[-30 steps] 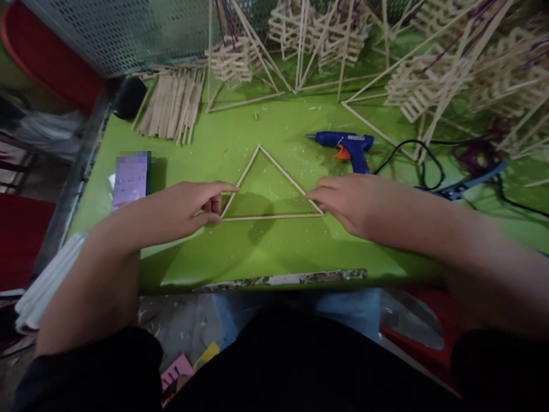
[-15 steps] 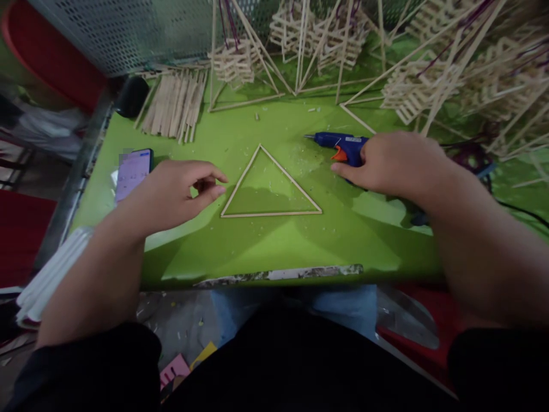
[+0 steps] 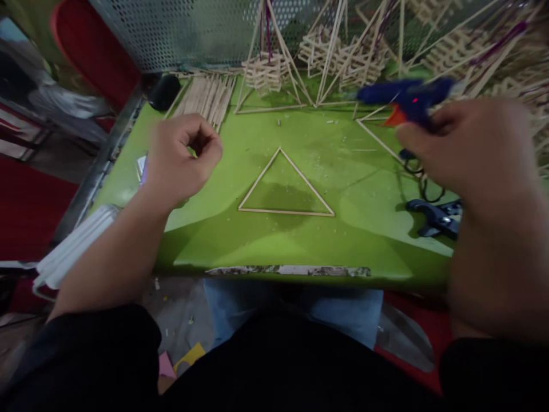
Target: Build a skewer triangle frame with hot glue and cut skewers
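Observation:
A triangle of thin wooden sticks [image 3: 286, 212] lies flat on the green table [image 3: 257, 246]. Raised above the table on the right, my right hand [image 3: 467, 149] is closed round a blue glue gun [image 3: 397, 94] with an orange trigger; its nozzle points left and is blurred. My left hand [image 3: 186, 157] hovers left of the triangle, its thumb and fingertips curled together. Whether anything small is between those fingertips is hidden. Beneath that hand a phone is mostly covered.
A pile of sticks [image 3: 201, 97] and a black object [image 3: 164, 92] are at the back left. Stick structures [image 3: 266, 71] line the back up to a perforated panel [image 3: 193, 34]. Dark pliers [image 3: 435, 217] and a cable lie at the right. White folded material [image 3: 77, 246] is at the left edge.
My right hand has lifted the glue gun up and to the right, uncovering the pliers. My left hand's fingers have drawn together and it has moved up. The view has shifted slightly.

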{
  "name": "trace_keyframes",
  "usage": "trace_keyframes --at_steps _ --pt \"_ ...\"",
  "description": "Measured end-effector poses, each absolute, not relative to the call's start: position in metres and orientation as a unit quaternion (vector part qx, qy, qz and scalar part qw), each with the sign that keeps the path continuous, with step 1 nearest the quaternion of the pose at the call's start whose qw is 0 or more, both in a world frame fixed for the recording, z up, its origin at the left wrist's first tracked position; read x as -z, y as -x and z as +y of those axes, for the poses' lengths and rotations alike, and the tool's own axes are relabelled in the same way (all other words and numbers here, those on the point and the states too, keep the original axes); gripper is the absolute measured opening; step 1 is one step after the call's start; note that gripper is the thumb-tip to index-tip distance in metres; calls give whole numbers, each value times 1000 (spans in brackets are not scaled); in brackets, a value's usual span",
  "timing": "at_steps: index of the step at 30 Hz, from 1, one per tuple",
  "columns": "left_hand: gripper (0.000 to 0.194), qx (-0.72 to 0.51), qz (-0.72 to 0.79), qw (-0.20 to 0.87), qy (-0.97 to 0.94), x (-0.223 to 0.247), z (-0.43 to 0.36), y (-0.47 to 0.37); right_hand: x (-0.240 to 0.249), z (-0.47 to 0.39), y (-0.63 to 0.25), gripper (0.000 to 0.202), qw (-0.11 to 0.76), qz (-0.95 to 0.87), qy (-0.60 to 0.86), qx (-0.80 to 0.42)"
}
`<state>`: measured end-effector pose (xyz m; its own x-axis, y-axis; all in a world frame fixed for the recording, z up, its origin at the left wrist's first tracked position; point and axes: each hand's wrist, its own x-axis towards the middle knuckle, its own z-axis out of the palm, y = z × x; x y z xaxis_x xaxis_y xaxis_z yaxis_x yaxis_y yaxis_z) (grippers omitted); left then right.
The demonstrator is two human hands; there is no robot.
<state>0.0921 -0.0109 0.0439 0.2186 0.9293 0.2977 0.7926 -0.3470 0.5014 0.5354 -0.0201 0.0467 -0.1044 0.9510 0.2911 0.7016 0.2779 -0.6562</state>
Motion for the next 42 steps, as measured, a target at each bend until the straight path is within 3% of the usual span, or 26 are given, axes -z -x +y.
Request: trace_keyframes --at_steps 2,4,7,10,11,15,18,25,29,35,42 --pt "28 -310 561 112 -759 -39 -8 -87 -54 -28 -529 43 430 -671 586 -146" --pt "30 -318 560 113 -757 -36 -7 -86 -53 -27 -521 40 470 -615 583 -248" --pt "34 -306 562 118 -760 -36 -8 -90 -40 -18 -510 42 399 -551 589 -436" --pt "39 -286 569 129 -760 -37 -10 -97 -28 -17 -498 23 338 -565 566 -496" --pt "41 -275 572 136 -760 -37 -10 -99 -25 -20 -493 16 342 -568 547 -511" --pt "57 -237 593 170 -750 -33 -4 -98 -20 -45 -470 19 396 -544 484 -559" --pt "56 -242 585 202 -747 -30 4 -94 -15 -66 -450 19 387 -553 462 -575" --pt "38 -254 556 220 -760 -34 8 -96 -9 -105 -395 46 264 -583 474 -605" --pt "30 -287 550 187 -762 -38 2 -100 -5 -109 -375 45 249 -602 460 -604" --pt "37 -241 563 144 -778 -52 -6 -99 14 -112 -382 39 257 -578 483 -605" --pt "30 -241 549 117 -792 -61 -18 -104 23 -117 -389 34 216 -596 501 -589"
